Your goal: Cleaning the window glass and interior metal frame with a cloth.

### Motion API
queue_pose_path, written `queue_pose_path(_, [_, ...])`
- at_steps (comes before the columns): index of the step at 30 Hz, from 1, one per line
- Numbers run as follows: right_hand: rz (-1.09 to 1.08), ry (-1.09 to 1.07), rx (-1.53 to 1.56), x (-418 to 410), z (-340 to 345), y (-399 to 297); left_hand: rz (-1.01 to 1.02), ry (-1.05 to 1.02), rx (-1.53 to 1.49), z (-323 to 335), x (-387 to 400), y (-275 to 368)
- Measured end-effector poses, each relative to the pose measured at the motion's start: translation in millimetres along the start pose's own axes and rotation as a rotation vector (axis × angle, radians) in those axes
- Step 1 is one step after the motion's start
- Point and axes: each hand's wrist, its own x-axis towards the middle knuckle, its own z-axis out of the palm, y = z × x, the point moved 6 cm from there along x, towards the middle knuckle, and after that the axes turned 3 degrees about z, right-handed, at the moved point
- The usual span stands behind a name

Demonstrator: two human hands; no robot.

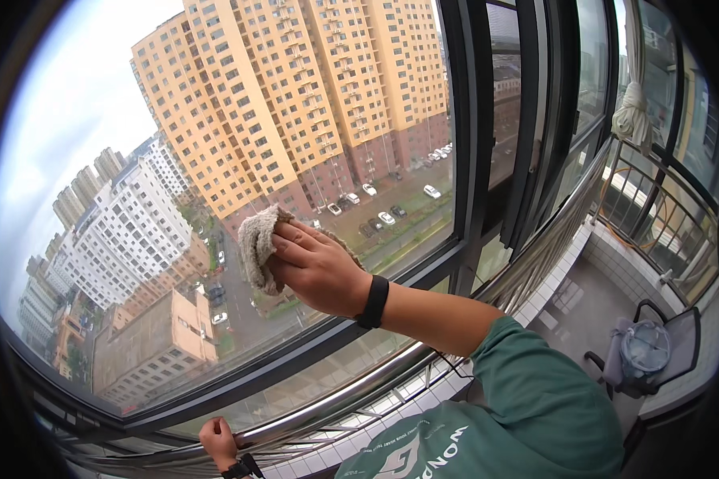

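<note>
My right hand (320,266) presses a beige, looped-pile cloth (256,248) against the large window pane (233,347). The cloth is bunched under my fingers, and part of it shows past the far side of the hand. A black band circles that wrist. At the lower left, my left hand (217,442) is curled into a loose fist beside the shiny metal guard rail (335,395). No object shows in it; whether it touches the rail is unclear. A dark watch or band sits on the left wrist.
Dark window frames (470,120) rise to the right of the pane. The railing runs along a white-tiled ledge (542,293). Farther right, an office chair (665,347) carries a bucket lined with plastic (646,347). A tied curtain (633,117) hangs in the corner.
</note>
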Motion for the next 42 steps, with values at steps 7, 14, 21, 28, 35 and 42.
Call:
queue_pose_path(7, [0.312,0.394,-0.258,-18.7,-130.2,130.5,-0.008,0.022,0.047,0.9,-2.3,-1.1])
queue_pose_path(14, [0.388,0.531,-0.345,-13.5,-148.2,145.2,0.024,0.028,0.039,2.9,-3.7,-7.2])
queue_pose_path(21, [0.016,0.246,-0.277,57.4,-59.5,40.3,0.051,0.063,0.014,3.5,-2.9,3.8])
queue_pose_path(28, [-0.158,0.108,-0.258,71.0,-20.3,6.9,0.053,-0.031,0.174,-7.3,-6.5,-2.3])
queue_pose_path(35, [0.146,0.449,-0.314,67.5,-165.2,125.1,0.096,-0.060,0.213,-8.0,-7.1,9.8])
queue_pose_path(42, [0.269,0.605,-0.374,65.7,-187.5,147.7,0.121,-0.028,0.181,-10.5,-5.9,21.4])
